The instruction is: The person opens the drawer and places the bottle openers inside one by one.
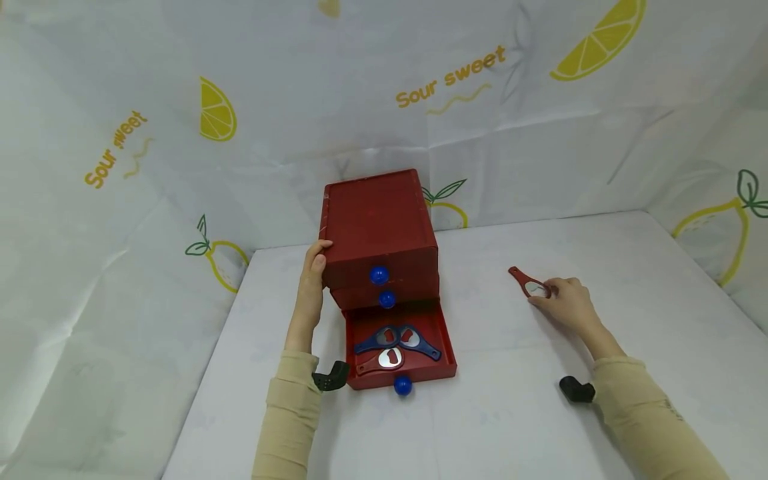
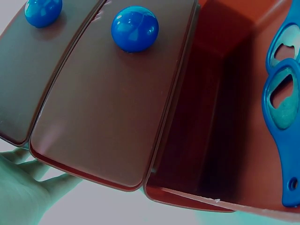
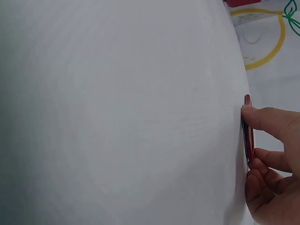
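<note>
My right hand [image 1: 567, 305] pinches the round end of a red bottle opener [image 1: 521, 277] at the right side of the table, its handle pointing away to the left. In the right wrist view, thumb and fingers hold the opener [image 3: 249, 133] edge-on, close over the white surface. My left hand [image 1: 310, 280] rests against the left side of a red drawer cabinet [image 1: 378, 213], fingers extended along it in the left wrist view. The bottom drawer [image 1: 375, 383] is pulled out. In it lie two blue bottle openers [image 1: 384, 338] [image 1: 420, 341] and a red one [image 1: 378, 362].
Blue round knobs [image 1: 379, 275] mark the cabinet's drawers; the upper two drawers are closed. The open drawer's knob [image 1: 403, 385] points toward me. A white cloth with lemon prints [image 1: 288, 120] hangs behind and beside the white table [image 1: 492, 400].
</note>
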